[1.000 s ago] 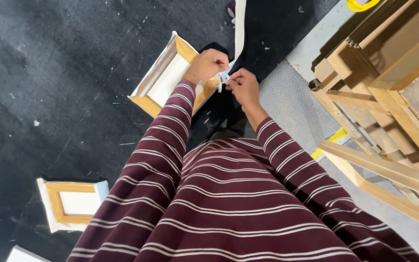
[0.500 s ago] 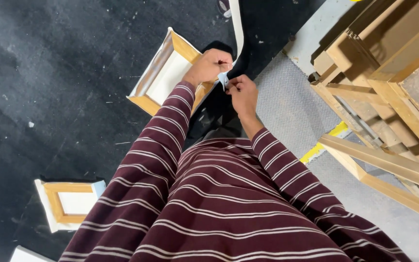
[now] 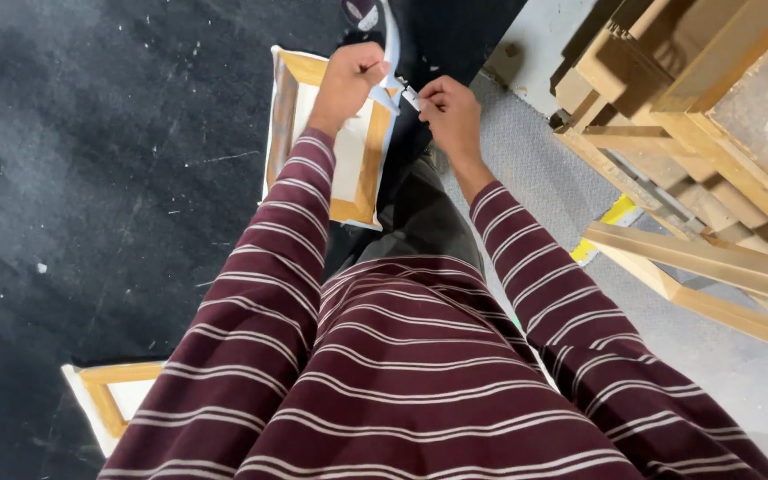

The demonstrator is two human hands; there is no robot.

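While pinched between both hands, white strip (image 3: pixel 390 55) runs up past dark tape roll (image 3: pixel 360 12) at top edge. Left hand (image 3: pixel 355 78) fisted on it, right hand (image 3: pixel 449 105) pinching small white end; stretched canvas frame (image 3: pixel 331 133) beneath on black floor (image 3: pixel 91 160), wooden frames (image 3: pixel 713 107) right.

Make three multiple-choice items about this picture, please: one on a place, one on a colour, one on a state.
1. Where is the stretched canvas frame under the hands?
A. on the dark floor
B. on the wooden rack
C. on a chair

2. What colour are the sleeves?
A. plain green
B. maroon with pale stripes
C. yellow

3. What is the right hand doing?
A. lying flat and open
B. pinching a small white piece
C. hanging empty

Answers: 1 A, it lies on the dark floor; 2 B, both arms show it; 3 B, its fingers close on the small white piece beside the left hand.
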